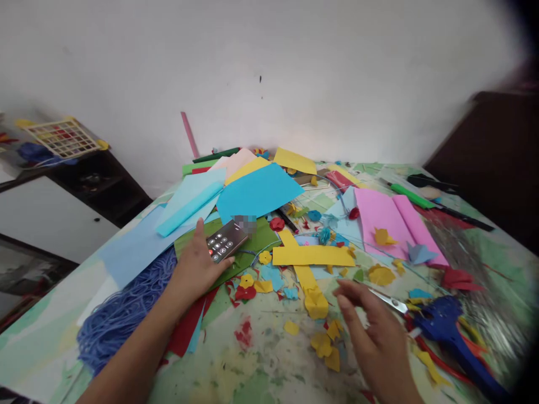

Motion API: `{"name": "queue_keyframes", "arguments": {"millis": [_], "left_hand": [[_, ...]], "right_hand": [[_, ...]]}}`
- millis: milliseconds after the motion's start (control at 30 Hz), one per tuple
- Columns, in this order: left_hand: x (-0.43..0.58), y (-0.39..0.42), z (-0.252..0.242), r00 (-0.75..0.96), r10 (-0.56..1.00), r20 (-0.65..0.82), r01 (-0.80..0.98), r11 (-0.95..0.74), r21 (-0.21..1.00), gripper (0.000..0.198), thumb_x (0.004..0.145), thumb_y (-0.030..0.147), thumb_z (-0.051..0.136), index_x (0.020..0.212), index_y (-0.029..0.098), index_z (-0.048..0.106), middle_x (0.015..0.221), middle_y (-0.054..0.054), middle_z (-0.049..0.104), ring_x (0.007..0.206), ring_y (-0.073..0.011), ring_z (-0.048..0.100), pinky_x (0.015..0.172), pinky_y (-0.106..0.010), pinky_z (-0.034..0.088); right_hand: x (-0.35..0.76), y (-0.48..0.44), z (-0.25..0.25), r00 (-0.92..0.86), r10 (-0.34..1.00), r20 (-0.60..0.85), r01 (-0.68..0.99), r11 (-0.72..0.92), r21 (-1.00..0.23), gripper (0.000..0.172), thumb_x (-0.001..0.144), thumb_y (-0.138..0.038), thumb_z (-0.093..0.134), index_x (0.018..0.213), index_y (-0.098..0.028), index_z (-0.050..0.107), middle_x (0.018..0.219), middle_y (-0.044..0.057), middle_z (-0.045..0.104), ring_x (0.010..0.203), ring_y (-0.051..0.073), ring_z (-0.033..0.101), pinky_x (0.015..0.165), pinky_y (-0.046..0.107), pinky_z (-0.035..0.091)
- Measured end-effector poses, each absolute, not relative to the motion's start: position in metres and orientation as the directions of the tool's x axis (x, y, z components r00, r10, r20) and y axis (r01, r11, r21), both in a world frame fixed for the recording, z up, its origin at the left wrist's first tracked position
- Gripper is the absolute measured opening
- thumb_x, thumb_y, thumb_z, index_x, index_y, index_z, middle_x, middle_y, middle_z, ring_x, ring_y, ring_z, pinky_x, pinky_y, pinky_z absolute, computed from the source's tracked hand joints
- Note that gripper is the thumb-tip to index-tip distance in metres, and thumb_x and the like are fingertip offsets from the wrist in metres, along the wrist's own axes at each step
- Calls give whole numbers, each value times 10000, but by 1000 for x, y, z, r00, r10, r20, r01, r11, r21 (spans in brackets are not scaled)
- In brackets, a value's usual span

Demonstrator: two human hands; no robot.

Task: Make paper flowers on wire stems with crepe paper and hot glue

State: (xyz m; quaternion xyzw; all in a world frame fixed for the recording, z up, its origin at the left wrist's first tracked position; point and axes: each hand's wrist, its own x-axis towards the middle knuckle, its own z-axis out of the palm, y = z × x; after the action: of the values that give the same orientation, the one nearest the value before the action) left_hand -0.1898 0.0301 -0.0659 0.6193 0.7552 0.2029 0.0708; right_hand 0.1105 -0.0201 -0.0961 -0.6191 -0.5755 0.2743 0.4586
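Note:
My left hand [197, 262] is closed around a smartphone [229, 238] by its near left side, with the thumb at the near edge and a finger along the left edge. A call screen with round buttons shows on the phone. Beneath the phone lies a dark green paper sheet [263, 235]. My right hand [373, 331] hovers low over the table, its fingers loosely bent and apart, with nothing seen between them. Just behind it are metal scissors [393, 302]. Yellow paper strips [314, 256] lie crossed beyond this hand, and yellow paper petals [322, 343] are scattered to its left.
Blue cord [126, 311] lies bundled at left. A blue glue gun [450, 328] rests at right beside clear plastic wrap [484, 303]. Coloured sheets such as blue paper [259, 191] and pink paper [385, 221] spread across the back. A green cutter [408, 195] lies far right.

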Motion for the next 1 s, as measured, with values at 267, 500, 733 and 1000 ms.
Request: {"name": "queue_keyframes", "arguments": {"millis": [267,500,733,1000], "left_hand": [[-102,-10,-69,189,975,-116,523,0,853,1037,701,397,637,1403,172,-94,1256,-179,520,1099,-249,545,926,-435,412],[-71,-15,-77,236,958,-162,496,25,868,1009,720,422,616,1398,171,-87,1295,-192,485,1128,-247,530,955,-440,389],[-62,-23,-73,207,969,-133,516,7,857,1008,711,406,628,1406,188,-69,1281,-174,493,1116,-244,536,926,-410,413],[-47,-35,-79,158,978,-138,494,43,869,1128,599,386,729,1412,231,-38,1286,-174,449,1129,-307,489,933,-480,367]], "right_hand": [[63,-11,-93,-24,995,-99,-602,-93,-793,518,824,-471,508,1310,-372,359,1289,13,503,1106,187,528,880,366,445],[76,-15,-98,13,998,-58,-714,-31,-699,495,839,-352,521,1303,-389,352,1183,-15,562,1087,167,541,845,314,455],[78,-16,-105,58,998,12,-685,49,-727,546,836,-361,511,1341,-363,304,1256,10,521,1081,194,551,862,355,456],[78,-17,-107,177,979,104,-707,200,-679,494,839,-342,484,1319,-313,371,1286,37,507,1052,216,565,942,414,399]]}}
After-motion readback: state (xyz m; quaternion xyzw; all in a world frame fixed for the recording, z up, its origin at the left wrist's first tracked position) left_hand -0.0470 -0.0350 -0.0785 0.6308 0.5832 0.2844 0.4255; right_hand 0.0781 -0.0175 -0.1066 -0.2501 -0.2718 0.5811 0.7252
